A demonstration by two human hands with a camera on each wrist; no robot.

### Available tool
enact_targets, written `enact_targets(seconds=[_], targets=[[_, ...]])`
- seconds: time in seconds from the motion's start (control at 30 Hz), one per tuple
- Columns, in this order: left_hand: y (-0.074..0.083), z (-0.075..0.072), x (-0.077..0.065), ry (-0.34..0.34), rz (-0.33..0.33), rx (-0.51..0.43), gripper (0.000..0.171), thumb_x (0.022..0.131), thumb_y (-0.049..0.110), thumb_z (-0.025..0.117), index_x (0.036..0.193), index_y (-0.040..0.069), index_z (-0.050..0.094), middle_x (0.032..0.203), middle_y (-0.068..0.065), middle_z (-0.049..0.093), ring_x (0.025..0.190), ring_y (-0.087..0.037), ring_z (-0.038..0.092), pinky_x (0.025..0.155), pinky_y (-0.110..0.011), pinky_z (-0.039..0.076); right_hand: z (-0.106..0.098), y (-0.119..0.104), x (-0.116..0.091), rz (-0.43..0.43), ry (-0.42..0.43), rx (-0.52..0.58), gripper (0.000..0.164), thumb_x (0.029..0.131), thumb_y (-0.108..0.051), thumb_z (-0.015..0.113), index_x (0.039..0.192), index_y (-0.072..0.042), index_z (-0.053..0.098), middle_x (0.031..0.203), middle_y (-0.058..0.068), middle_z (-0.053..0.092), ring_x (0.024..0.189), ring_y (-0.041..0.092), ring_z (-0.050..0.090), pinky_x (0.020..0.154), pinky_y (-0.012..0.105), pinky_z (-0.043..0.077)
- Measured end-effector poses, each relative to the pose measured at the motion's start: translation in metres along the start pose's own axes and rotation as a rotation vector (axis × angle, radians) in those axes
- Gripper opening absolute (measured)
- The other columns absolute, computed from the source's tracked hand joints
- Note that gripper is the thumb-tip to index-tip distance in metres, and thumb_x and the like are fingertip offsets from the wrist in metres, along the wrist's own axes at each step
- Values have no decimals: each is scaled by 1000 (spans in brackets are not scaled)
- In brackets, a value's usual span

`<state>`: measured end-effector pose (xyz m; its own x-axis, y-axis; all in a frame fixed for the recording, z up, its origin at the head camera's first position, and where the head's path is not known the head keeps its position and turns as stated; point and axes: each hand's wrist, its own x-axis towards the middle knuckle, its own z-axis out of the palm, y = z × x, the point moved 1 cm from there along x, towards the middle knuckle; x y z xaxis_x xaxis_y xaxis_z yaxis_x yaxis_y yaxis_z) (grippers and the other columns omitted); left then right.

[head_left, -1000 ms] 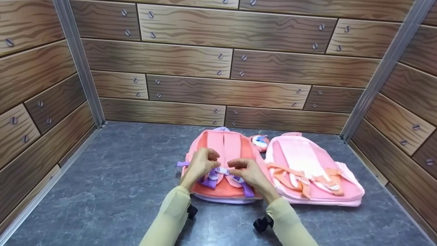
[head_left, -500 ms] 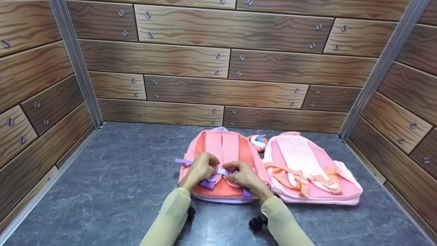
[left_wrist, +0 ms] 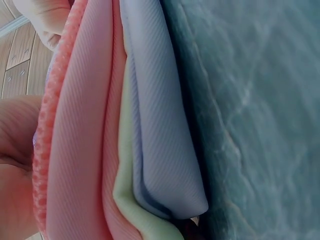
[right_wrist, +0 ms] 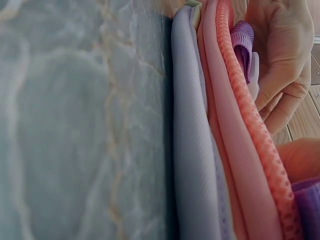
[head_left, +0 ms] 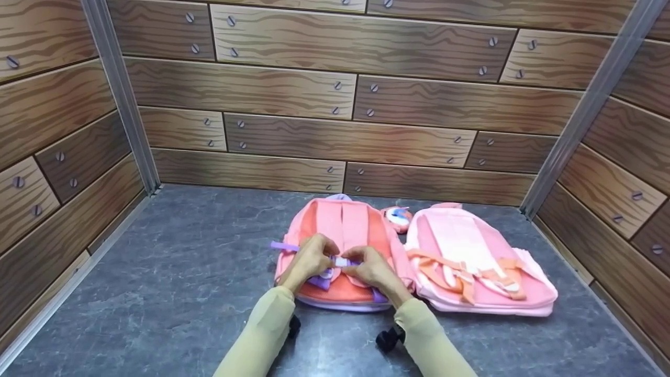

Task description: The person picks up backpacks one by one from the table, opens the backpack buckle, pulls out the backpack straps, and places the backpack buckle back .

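Observation:
A coral backpack (head_left: 356, 220) lies on its front, its shoulder-strap side facing up. Across its middle sits a pale plastic buckle (head_left: 341, 262) on purple webbing straps (head_left: 320, 283). From the left, my left hand (head_left: 313, 256) pinches the buckle's left end between thumb and fingers. My right hand (head_left: 370, 267) pinches the other end, so the two hands face each other closely. Fingertips partly cover the buckle, and whether its halves are fastened cannot be told. In the right wrist view a purple strap (right_wrist: 242, 47) loops up beside the fingers, above the bag's layered edge (right_wrist: 225, 120).
A pale pink backpack (head_left: 455, 235) with orange straps (head_left: 463, 285) lies against the coral one's right side. Between their tops is a round plush charm (head_left: 399, 219). Wood-patterned walls (head_left: 335, 131) enclose the dark marbled tabletop (head_left: 183, 272) at the back and sides.
Both hands have come closer together over the buckle. The right hand moved left and its fingers closed onto the buckle's right end. The pink backpack stays in place.

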<state>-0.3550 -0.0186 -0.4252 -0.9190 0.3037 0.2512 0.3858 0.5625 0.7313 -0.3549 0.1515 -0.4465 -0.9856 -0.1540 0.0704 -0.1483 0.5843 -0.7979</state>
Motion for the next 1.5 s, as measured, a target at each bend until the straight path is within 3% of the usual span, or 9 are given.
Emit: enact_targets(seconds=[0.3,0.67,0.93,1.5], targets=[[-2,-4,3,-42,51,-24,26,72,-6,72,98,-3,74,83,-12,72,71,-10,54,66,-24,47,-1,-3,-1,-60,6,-31,15,81,-12,76,96,-10,74,92,3,72,88,13,60,86,31,46],[-1,-2,2,-99,80,113,15,80,3,75,95,2,74,82,-8,70,71,-12,54,64,-25,47,-3,-7,-2,-127,-35,-105,7,87,-15,71,93,-11,69,87,0,68,81,12,57,80,31,45],[-1,-2,3,-134,111,118,13,83,1,71,96,1,73,87,-10,71,75,-13,56,67,-26,49,-3,-7,-3,-182,-53,-167,4,91,-12,66,93,-9,63,93,5,67,87,18,58,84,39,47],[-3,-2,4,-128,143,96,12,82,0,71,93,-2,72,82,-11,70,70,-12,54,62,-24,46,-1,-5,-4,-263,-67,-182,4,89,-4,64,92,-4,61,86,5,63,81,17,52,77,35,44]])
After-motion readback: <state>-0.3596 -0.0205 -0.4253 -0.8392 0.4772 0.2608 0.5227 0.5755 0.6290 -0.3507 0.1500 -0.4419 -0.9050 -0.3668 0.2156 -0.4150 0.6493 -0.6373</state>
